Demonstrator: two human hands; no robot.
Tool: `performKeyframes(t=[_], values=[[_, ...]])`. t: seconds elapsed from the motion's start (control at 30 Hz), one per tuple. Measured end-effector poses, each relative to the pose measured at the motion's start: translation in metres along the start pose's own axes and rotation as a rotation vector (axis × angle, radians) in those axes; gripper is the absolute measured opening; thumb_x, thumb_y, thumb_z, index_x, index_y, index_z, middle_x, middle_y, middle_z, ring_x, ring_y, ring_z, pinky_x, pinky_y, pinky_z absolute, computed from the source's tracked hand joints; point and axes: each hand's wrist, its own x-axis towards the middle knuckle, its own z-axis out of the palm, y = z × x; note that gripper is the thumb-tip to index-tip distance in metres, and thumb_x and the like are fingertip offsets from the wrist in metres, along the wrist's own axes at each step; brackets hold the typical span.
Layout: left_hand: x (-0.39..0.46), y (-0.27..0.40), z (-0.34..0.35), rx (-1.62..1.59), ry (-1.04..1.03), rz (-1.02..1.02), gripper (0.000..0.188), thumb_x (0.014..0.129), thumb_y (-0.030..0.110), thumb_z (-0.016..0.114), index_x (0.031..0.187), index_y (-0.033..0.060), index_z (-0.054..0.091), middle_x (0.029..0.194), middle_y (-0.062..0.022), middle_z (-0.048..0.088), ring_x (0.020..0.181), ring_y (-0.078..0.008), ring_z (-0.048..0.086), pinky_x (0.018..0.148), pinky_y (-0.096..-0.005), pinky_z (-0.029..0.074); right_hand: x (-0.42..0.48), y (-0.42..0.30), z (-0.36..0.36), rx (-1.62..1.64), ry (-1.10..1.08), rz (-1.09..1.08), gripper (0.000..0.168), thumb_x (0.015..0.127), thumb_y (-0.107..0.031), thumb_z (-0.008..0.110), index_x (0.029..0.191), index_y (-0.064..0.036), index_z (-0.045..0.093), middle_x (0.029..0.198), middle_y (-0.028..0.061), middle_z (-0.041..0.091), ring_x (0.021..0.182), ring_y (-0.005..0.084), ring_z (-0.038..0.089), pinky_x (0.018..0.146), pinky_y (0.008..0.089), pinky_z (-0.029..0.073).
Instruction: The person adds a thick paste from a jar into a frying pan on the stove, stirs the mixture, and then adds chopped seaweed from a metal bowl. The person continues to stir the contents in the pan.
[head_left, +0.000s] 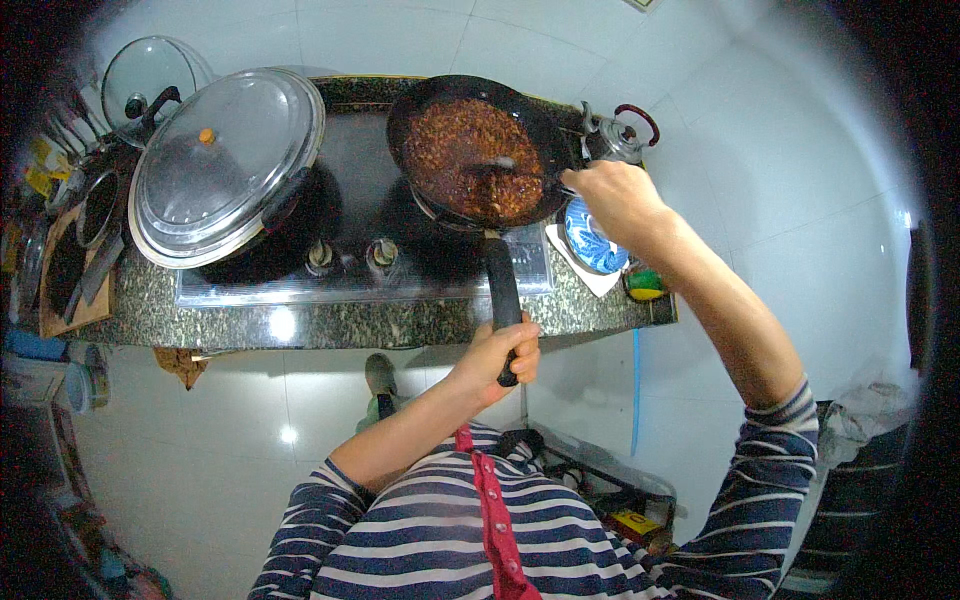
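A black wok (559, 150) sits tilted on the right side of the cooktop. Chopped reddish-brown food (465, 142) in oily sauce covers its bottom. My left hand (499, 352) is wrapped around the wok's long black handle (502, 277), which points towards me. At the wok's right rim, my right hand (619, 202) has its fingers closed on what looks like the handle of a dark cooking utensil (491, 171), whose head rests in the food. Most of that handle is lost against the dark wok. Below my right hand lies a blue-and-white patterned bowl (592, 236) on a white cloth or paper.
A large lidded pot (232, 165) stands on the left burner, with a glass lid (146, 82) behind it. A kettle (619, 139) is at the back right, a green-and-yellow sponge (645, 285) near the right corner. A cleaver (101, 266) lies on a cutting board (97, 304) at left.
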Motion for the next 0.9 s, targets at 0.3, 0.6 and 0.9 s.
performKeyframes(t=[0.3, 0.6, 0.9], values=[[-0.002, 0.002, -0.002, -0.015, -0.009, 0.012, 0.006, 0.082, 0.011, 0.053, 0.084, 0.0131, 0.047, 0.055, 0.0036, 0.038, 0.040, -0.0068, 0.033, 0.037, -0.0224, 0.022, -0.015, 0.012, -0.007, -0.080, -0.136, -0.061, 0.015, 0.069, -0.004, 0.056, 0.084, -0.004, 0.057, 0.068, 0.0143, 0.060, 0.067, 0.0291, 0.062, 0.059, 0.0371, 0.050], [-0.003, 0.006, -0.005, -0.035, -0.040, -0.021, 0.012, 0.081, 0.010, 0.054, 0.084, 0.0124, 0.043, 0.057, 0.0014, 0.041, 0.043, -0.0092, 0.037, 0.040, -0.0255, 0.028, -0.007, 0.023, 0.009, -0.027, -0.057, -0.086, 0.021, 0.072, -0.003, 0.051, 0.092, -0.002, 0.056, 0.066, 0.0168, 0.059, 0.067, 0.0321, 0.061, 0.056, 0.0410, 0.049], [-0.002, 0.003, 0.001, -0.017, 0.028, -0.044, 0.007, 0.082, 0.009, 0.052, 0.086, 0.0137, 0.048, 0.053, 0.0030, 0.038, 0.040, -0.0081, 0.033, 0.037, -0.0239, 0.023, 0.011, 0.032, -0.016, 0.022, 0.077, -0.072, 0.038, 0.071, -0.006, 0.060, 0.109, -0.009, 0.057, 0.083, 0.0163, 0.061, 0.077, 0.0298, 0.059, 0.071, 0.0390, 0.047]])
